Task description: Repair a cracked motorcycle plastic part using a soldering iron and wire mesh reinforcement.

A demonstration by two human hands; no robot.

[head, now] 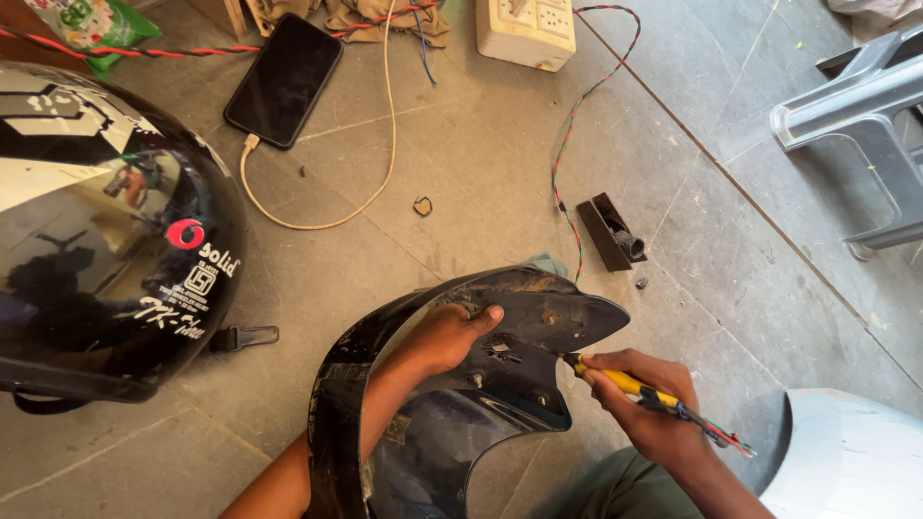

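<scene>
Two hands are busy on the dark curved panel, which stands on edge on the stone floor right in front of me and takes up the middle of my view. To its left sits a glossy black helmet, nearly as big, and a grey plastic chair stands well apart at the upper right.

My left hand reaches through the panel's hollow, fingers curled over its upper inner face, bracing it. My right hand is closed around a yellow-handled screwdriver, its tip pressed against the panel's right edge, near the small fittings on the inside.

I judge the step in hand to be working a fastener on the panel with the tool. Next, I would say, the tip must stay seated while the left hand keeps the panel from rocking.

Smaller things lie further off: a black phone on a cream cable, a white socket box, a twisted red and green wire, and a little black bracket by it.
</scene>
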